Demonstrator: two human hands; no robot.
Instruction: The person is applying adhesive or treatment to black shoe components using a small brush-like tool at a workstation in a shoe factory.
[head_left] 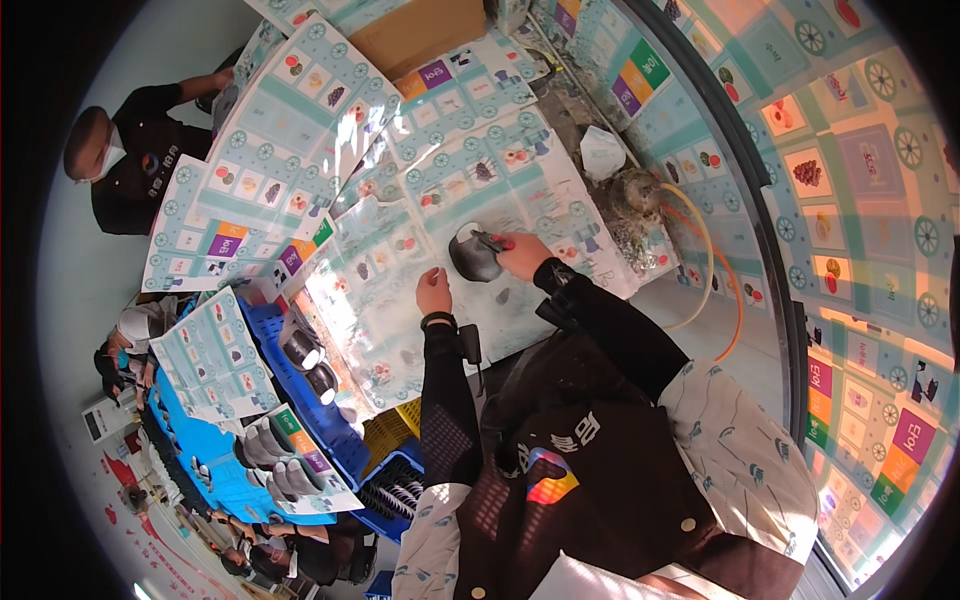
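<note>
On the paper-covered worktable (400, 330) sits a dark, rounded shoe-like piece (474, 258) with a pale opening at its upper edge. My right hand (522, 257) is closed at its right side, around a small dark tool (490, 240) with a bit of red by the fingers. The tool lies across the top of the piece; its exact kind is too small to tell. Left of the piece and apart from it, my left hand (434, 294) is curled closed just over the paper. Whatever its fingers may hold is hidden.
Dark shoes (320, 382) lie in a blue crate (268, 325) at left, with grey slippers (290, 475) on a board nearer. A yellow crate (392, 446) stands beside them. Yellow and orange hoses (738, 300) hang right. A person (150, 165) stands far left, others lower left.
</note>
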